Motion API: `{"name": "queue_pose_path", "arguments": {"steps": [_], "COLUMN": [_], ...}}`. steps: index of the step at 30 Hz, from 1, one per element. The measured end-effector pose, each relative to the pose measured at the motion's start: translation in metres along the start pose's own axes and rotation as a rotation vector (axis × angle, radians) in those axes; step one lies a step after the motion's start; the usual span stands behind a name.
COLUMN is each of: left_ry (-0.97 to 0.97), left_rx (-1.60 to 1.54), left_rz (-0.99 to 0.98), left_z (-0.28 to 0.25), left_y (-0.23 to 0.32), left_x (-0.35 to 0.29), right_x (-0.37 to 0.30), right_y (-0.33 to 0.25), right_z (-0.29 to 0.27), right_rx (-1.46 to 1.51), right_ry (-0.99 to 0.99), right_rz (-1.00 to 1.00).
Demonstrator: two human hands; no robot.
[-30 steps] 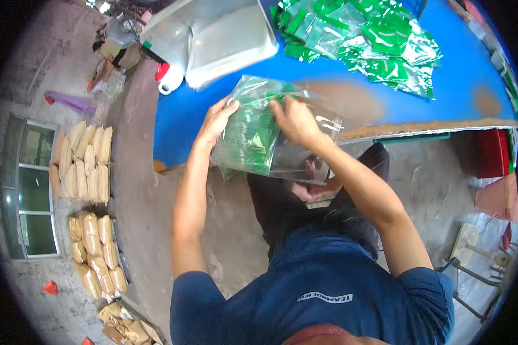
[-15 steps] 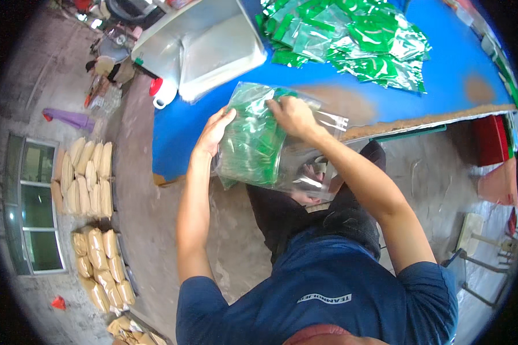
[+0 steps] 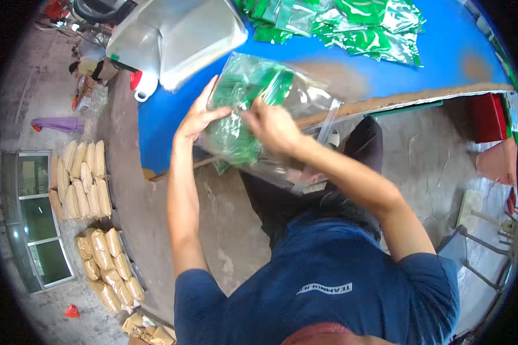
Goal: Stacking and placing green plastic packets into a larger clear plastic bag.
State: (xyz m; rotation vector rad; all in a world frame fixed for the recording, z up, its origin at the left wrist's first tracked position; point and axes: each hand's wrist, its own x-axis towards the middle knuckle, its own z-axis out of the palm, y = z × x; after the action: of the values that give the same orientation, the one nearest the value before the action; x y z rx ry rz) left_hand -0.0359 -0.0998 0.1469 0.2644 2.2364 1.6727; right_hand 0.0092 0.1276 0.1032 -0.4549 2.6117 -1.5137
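Note:
A large clear plastic bag (image 3: 313, 95) with green printed packets (image 3: 236, 135) inside hangs tilted over the near edge of the blue table. My left hand (image 3: 197, 119) grips its left side, thumb across the front and fingers behind. Against the front of the bag, my right hand (image 3: 275, 127) is closed, its curled fingers pinching the plastic near the packets; motion smears it a little. The open-looking, unfilled part of the bag sags to the right, below my right wrist.
A pile of green and clear packets (image 3: 362, 26) covers the back of the blue table (image 3: 167, 138). At its left stand a metal tray (image 3: 204, 40) and a white jug with a red lid (image 3: 146, 86). Filled tan sacks (image 3: 86, 184) are stacked on the left; a red bin (image 3: 489, 118) stands right.
Both hands and the bag have shifted left. My right hand has slid down the bag's front from near its top, and my left thumb now reaches further across it.

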Motion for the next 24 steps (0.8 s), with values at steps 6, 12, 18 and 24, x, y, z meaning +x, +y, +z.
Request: {"name": "queue_pose_path", "arguments": {"steps": [6, 12, 18, 24], "left_ry": [-0.068, 0.165, 0.015, 0.361], "left_rx": [0.389, 1.388, 0.266, 0.504], "left_rz": [0.119, 0.314, 0.241, 0.189], "left_z": [-0.027, 0.069, 0.037, -0.025], "left_y": [0.009, -0.012, 0.02, 0.003], "left_x": [-0.013, -0.006, 0.016, -0.005], "right_x": [-0.027, -0.073, -0.106, -0.097], "right_y": [0.019, 0.019, 0.021, 0.03], "right_z": [0.007, 0.016, -0.019, -0.042], "right_rx": [0.346, 0.399, 0.389, -0.125], "right_ry": [-0.143, -0.345, -0.46, 0.007], "right_rz": [-0.461, -0.47, -0.369, -0.578]}}
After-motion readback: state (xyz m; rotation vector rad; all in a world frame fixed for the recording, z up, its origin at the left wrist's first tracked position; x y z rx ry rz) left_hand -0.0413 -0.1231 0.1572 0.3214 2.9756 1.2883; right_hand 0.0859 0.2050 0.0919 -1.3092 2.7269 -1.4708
